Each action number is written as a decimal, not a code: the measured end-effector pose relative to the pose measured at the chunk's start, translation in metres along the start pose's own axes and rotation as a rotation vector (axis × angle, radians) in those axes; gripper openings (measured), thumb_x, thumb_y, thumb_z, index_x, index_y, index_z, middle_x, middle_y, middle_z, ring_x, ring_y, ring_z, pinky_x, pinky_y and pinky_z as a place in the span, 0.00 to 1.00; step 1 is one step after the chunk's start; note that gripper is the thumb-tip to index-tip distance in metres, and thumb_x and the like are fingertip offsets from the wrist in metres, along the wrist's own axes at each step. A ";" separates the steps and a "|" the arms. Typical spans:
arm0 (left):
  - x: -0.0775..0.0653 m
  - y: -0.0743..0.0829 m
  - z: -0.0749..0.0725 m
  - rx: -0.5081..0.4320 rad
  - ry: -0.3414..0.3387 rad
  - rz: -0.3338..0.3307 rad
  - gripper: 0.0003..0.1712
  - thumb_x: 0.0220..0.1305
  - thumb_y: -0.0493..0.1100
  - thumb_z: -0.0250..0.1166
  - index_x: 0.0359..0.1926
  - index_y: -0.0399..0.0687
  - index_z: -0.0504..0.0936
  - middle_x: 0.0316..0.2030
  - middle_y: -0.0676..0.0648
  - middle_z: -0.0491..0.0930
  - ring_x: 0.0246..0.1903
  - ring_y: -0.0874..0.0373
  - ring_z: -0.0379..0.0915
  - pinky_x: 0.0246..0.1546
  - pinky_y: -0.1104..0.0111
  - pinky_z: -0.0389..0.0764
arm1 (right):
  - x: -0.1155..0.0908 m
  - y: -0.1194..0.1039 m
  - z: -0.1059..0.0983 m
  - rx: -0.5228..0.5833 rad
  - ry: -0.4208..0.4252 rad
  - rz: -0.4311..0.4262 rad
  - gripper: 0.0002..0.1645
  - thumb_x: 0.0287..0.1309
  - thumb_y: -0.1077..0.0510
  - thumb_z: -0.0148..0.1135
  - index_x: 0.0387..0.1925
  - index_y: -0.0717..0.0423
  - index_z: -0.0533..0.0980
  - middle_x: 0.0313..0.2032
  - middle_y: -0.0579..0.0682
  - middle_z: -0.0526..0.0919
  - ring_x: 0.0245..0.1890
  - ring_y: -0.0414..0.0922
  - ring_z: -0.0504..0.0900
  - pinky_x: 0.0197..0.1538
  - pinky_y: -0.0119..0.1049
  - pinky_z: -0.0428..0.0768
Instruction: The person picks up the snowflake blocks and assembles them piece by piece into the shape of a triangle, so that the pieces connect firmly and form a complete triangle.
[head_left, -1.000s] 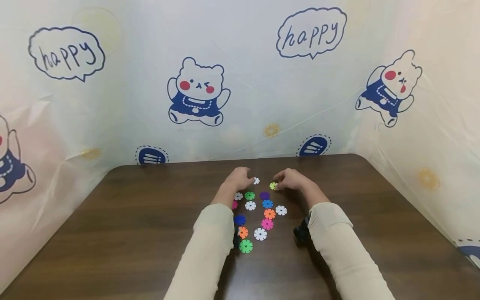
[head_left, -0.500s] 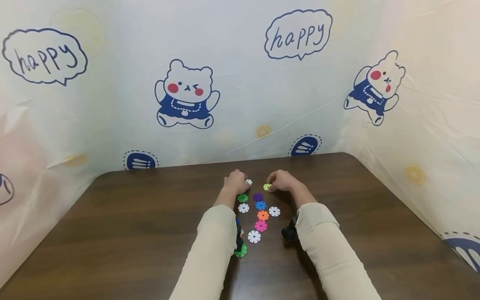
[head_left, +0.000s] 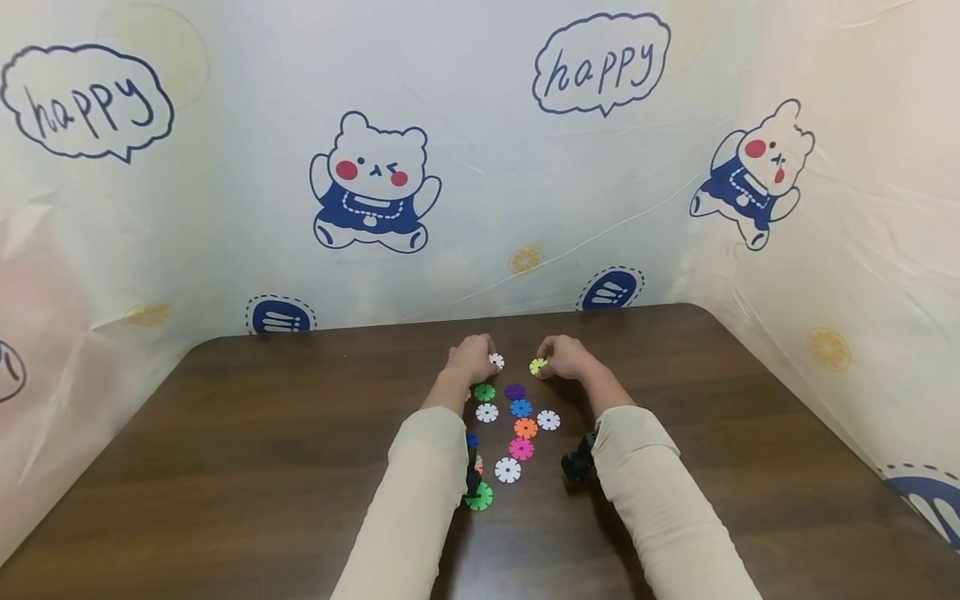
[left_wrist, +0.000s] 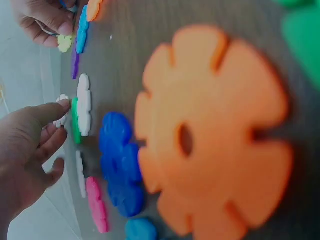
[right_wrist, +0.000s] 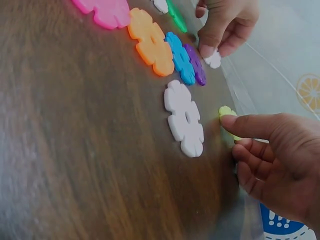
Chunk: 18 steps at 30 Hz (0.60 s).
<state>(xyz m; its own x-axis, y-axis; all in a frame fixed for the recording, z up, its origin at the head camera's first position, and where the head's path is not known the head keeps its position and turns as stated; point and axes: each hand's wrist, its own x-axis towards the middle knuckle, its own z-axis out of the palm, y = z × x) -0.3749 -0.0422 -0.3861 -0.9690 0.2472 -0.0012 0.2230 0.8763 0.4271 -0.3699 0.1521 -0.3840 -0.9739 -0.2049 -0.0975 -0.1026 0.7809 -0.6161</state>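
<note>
In the head view, my left hand is at the far middle of the table and pinches a white snowflake disc between thumb and fingers. The left wrist view shows this white disc at the thumb tip. To its right, my right hand pinches a yellow-green snowflake disc by its edge. A small gap separates the two held discs. Just nearer to me lie a green disc and a purple disc.
Two lines of discs run toward me, including blue, orange, pink and white. One white disc lies off to the right. My left sleeve partly covers the left line. A printed curtain stands behind the table.
The head view has turned slightly to the right. Both hands keep their pinch on the white and yellow-green discs; the yellow-green one has risen a little.
</note>
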 end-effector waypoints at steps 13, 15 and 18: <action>-0.013 0.003 -0.023 -0.180 0.041 0.152 0.03 0.61 0.36 0.61 0.35 0.41 0.79 0.29 0.48 0.76 0.29 0.58 0.71 0.30 0.70 0.75 | -0.008 -0.004 -0.003 0.401 0.009 -0.047 0.10 0.55 0.73 0.53 0.40 0.71 0.73 0.31 0.59 0.76 0.30 0.48 0.80 0.37 0.40 0.82; -0.018 0.002 -0.028 -0.198 0.056 0.169 0.03 0.62 0.37 0.61 0.35 0.41 0.79 0.30 0.48 0.76 0.29 0.57 0.71 0.29 0.69 0.75 | -0.011 -0.007 -0.003 0.427 0.028 -0.062 0.09 0.56 0.73 0.53 0.40 0.72 0.72 0.31 0.60 0.76 0.30 0.48 0.80 0.37 0.41 0.81; -0.025 -0.001 -0.036 -0.208 0.079 0.187 0.03 0.62 0.37 0.60 0.35 0.41 0.79 0.29 0.48 0.77 0.28 0.57 0.71 0.27 0.69 0.75 | -0.015 -0.014 0.000 0.469 0.048 -0.083 0.09 0.56 0.73 0.54 0.40 0.72 0.72 0.31 0.60 0.77 0.29 0.47 0.80 0.38 0.42 0.81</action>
<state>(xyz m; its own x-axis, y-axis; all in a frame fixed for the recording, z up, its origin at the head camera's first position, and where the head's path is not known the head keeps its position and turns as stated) -0.3550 -0.0639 -0.3542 -0.9202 0.3565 0.1616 0.3797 0.7127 0.5899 -0.3541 0.1447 -0.3739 -0.9756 -0.2194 -0.0036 -0.0888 0.4099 -0.9078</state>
